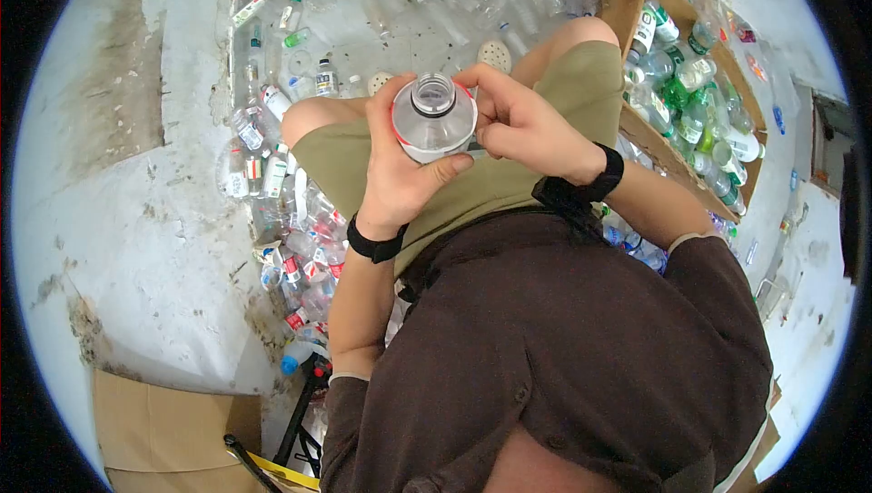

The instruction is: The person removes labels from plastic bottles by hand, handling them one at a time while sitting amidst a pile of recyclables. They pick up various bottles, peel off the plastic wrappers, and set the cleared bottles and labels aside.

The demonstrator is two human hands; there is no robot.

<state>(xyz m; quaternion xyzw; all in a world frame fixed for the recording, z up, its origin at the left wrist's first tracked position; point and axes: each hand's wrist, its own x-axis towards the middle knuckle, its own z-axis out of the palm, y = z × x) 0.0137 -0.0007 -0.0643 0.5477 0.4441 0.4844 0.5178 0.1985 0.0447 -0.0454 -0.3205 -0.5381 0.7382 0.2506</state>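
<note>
Holding the clear bottle [434, 120] upright over the lap, the left hand [400, 175] has its grip clamped around the body; the right hand [522, 125] pinches the red-and-white label at its right side. Peeling probably goes best slowly, bottle kept steady.

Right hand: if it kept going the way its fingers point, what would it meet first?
The right hand points its fingers toward the clear bottle, already touching its side; the left hand lies just beyond.
</note>
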